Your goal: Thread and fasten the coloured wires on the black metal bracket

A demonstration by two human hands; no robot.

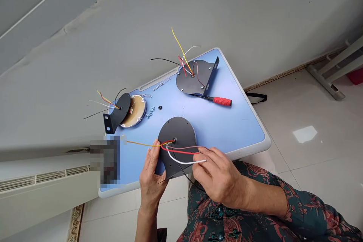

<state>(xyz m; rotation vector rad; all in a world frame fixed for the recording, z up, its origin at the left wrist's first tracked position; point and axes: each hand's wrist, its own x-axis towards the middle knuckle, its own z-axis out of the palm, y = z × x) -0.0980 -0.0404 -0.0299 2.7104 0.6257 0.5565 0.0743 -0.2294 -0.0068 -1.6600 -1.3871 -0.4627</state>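
My left hand (151, 179) grips the lower left edge of a round black metal plate (181, 132), tilted up from the blue table (227, 124). Red, white, yellow and black wires (181, 155) come out of the plate's centre hole. My right hand (218, 176) pinches the red and white wires near their ends, to the right of the plate. The yellow wire runs off to the left.
A second black plate with bracket and loose wires (195, 77) lies at the table's far side, a red-handled screwdriver (221, 101) beside it. At the left a third black plate leans on a round lamp body (134, 111), with small screws (149, 112) nearby. A blurred patch covers the table's left corner.
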